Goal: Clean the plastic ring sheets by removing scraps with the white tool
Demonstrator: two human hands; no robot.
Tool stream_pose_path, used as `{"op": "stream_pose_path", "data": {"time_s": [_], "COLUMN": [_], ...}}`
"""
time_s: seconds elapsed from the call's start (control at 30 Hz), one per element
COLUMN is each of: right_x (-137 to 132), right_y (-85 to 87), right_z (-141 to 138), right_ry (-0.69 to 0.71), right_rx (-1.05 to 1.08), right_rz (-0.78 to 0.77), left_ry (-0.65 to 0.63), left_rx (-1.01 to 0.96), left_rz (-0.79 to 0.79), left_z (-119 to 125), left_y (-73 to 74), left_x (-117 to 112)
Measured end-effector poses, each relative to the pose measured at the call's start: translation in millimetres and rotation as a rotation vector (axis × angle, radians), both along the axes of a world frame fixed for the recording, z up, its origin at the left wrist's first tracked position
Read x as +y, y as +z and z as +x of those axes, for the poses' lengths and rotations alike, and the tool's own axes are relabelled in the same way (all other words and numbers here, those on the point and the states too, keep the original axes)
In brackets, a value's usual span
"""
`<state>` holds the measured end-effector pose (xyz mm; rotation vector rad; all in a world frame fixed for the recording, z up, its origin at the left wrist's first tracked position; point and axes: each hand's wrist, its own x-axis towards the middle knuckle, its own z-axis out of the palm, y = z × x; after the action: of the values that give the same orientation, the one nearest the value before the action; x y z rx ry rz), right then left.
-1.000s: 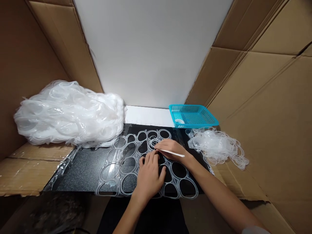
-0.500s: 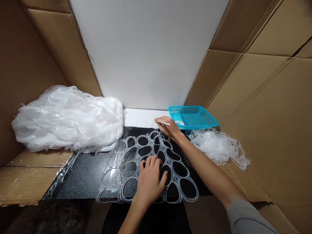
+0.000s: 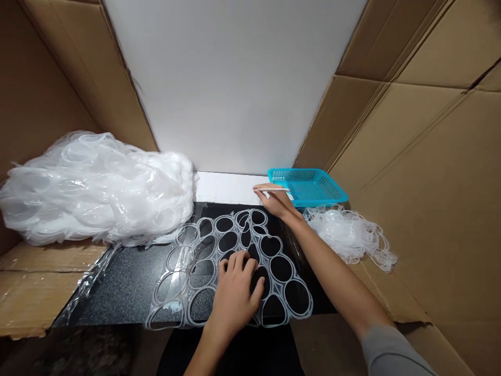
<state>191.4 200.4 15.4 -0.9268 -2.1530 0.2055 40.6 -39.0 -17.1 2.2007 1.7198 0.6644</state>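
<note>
A sheet of joined translucent oval rings (image 3: pixel 277 286) lies over the dark speckled tabletop (image 3: pixel 117 290). Spread fingers of my left hand (image 3: pixel 238 287) rest on the middle of this sheet. My right hand (image 3: pixel 276 202) is raised just beyond the sheet's far edge, beside the blue basket. Between its fingers is a slim white pen-like stick (image 3: pixel 274 189), held nearly level; its tip is too small to make out. At the far end of the sheet, a few rings (image 3: pixel 245 222) overlap and look twisted.
A big heap of translucent white ring sheets (image 3: pixel 97 193) stands at the left. The blue perforated basket (image 3: pixel 317 196) sits at the back right, with a tangle of loose clear rings (image 3: pixel 344 235) in front. Cardboard walls (image 3: pixel 430 183) flank the table; a white panel (image 3: pixel 235 89) rises behind.
My right hand has moved slightly right and away from the sheet's far end, and the ring strands that hung below it have dropped onto the sheet. The view has shifted a little.
</note>
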Motion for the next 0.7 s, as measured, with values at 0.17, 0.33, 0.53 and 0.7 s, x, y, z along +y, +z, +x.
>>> {"op": "stream_pose_path", "data": {"time_s": [0.17,0.33,0.53,0.7], "right_x": [-51,-91,-95,-95], "right_y": [-17.4,-40.5,-42.0,-43.4], "right_z": [20,37,27,26], "right_ry": [0.324,0.217,0.213,0.211], "right_rx": [-0.161,-0.021,0.141,0.188], "right_rz": [-0.087,-0.389,-0.563,-0.586], "left_ry": [-0.012,-0.033,-0.143,-0.225], "left_rx": [0.01,0.009,0.074,0.118], "left_rz": [0.022,0.051,0.103,-0.038], "left_z": [-28,-76,-52,2], "left_y": [-2.6,0.7,26.5,33.4], "left_x": [3,15,13,-2]}}
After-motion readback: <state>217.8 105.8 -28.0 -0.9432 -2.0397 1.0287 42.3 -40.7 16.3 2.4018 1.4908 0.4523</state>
